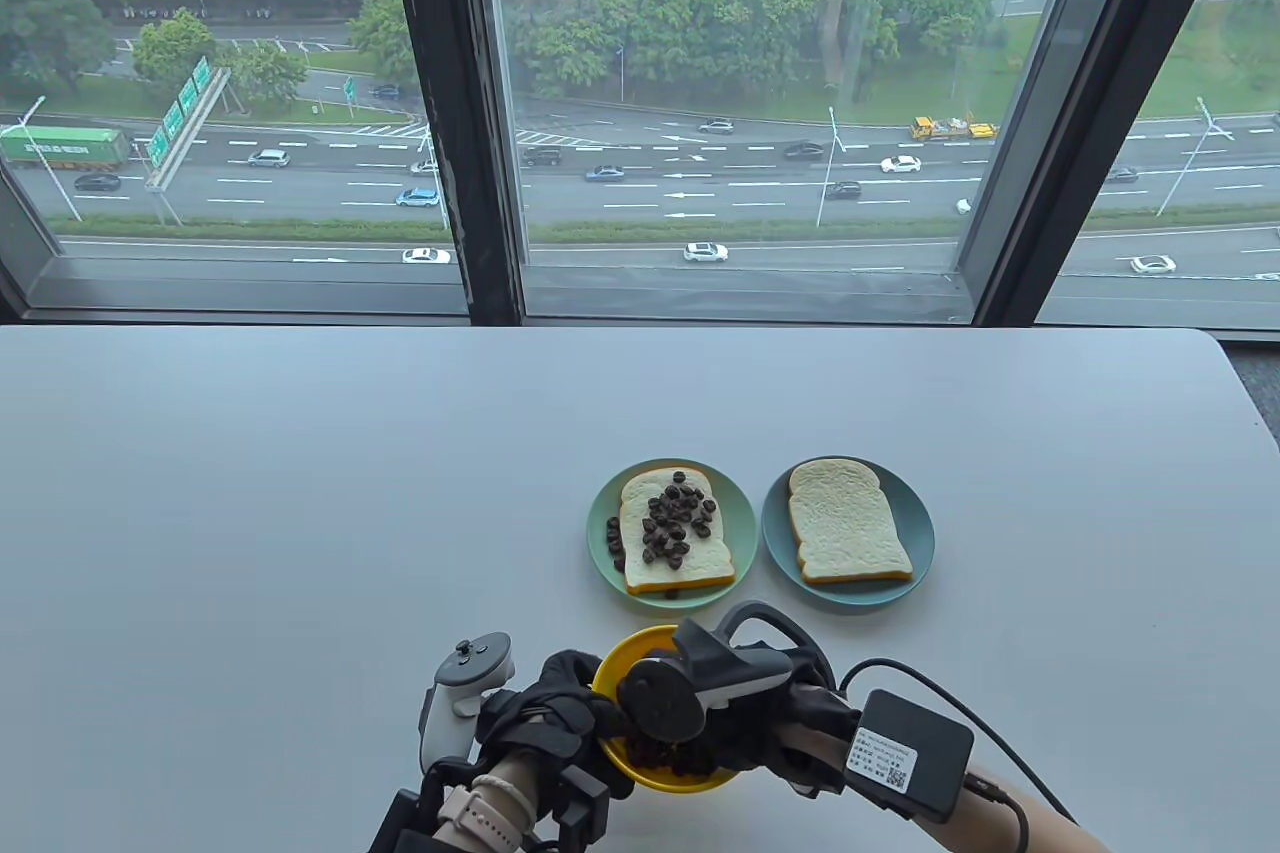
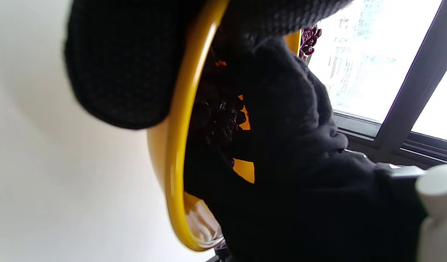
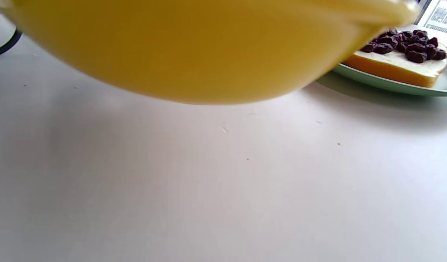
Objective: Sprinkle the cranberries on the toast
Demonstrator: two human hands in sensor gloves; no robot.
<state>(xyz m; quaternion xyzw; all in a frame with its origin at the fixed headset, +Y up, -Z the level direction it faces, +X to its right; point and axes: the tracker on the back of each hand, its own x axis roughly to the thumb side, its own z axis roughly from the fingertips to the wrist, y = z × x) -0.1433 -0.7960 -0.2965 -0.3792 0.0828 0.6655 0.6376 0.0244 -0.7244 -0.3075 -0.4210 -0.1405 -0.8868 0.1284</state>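
My left hand (image 1: 556, 699) grips the left rim of a yellow bowl (image 1: 622, 655) near the table's front edge. In the left wrist view a gloved finger (image 2: 118, 69) lies over the rim (image 2: 172, 145). In the right wrist view the bowl's underside (image 3: 190, 47) hangs a little above the table. My right hand (image 1: 700, 743) reaches into the bowl, its fingers down among the dark cranberries (image 2: 219, 112); I cannot tell whether it holds any. One toast (image 1: 675, 533) on a green plate (image 1: 745, 523) is covered with cranberries (image 1: 675, 518). A bare toast (image 1: 848, 521) lies on a blue plate (image 1: 925, 533).
A few cranberries (image 1: 614, 543) lie on the green plate beside the toast. The two plates stand side by side just beyond the bowl. A window runs along the table's far edge. The table's right edge (image 1: 1250, 413) curves in at the far right.
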